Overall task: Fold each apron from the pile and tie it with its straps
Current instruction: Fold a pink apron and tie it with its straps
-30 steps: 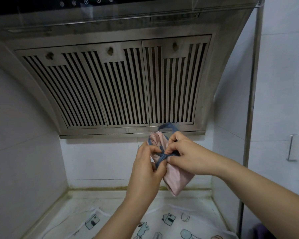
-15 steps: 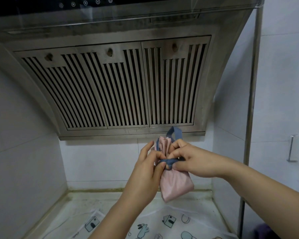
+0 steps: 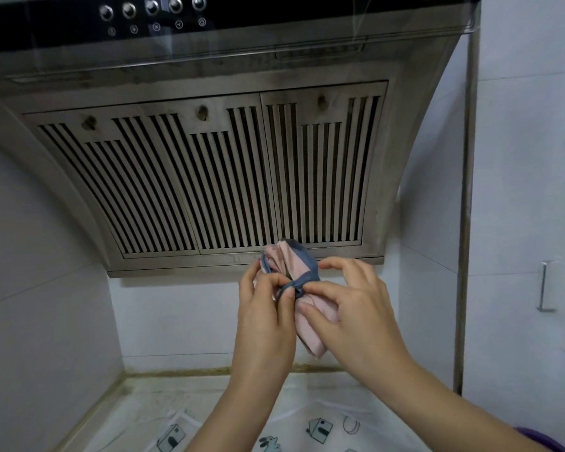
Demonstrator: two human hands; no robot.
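Observation:
A small folded pink apron bundle (image 3: 310, 331) is held up in the air in front of the range hood. A blue strap (image 3: 307, 272) loops over its top and crosses at a knot in the middle. My left hand (image 3: 265, 308) pinches the strap at the left of the knot, thumb and fingers curled. My right hand (image 3: 349, 308) pinches the strap at the right of the knot and cups the bundle from the side. The bundle's lower tip hangs between my wrists.
A steel range hood (image 3: 209, 177) with slatted filters fills the upper view, just behind the bundle. Below lies a white cloth printed with little houses (image 3: 320, 429) on the counter. A metal pipe (image 3: 467, 223) runs down the right wall. Something purple (image 3: 542, 442) sits at the bottom right.
The strap has been drawn tighter round the bundle and the knot now sits between my fingertips. The view tilted upward a little; both hands stay at the same spot.

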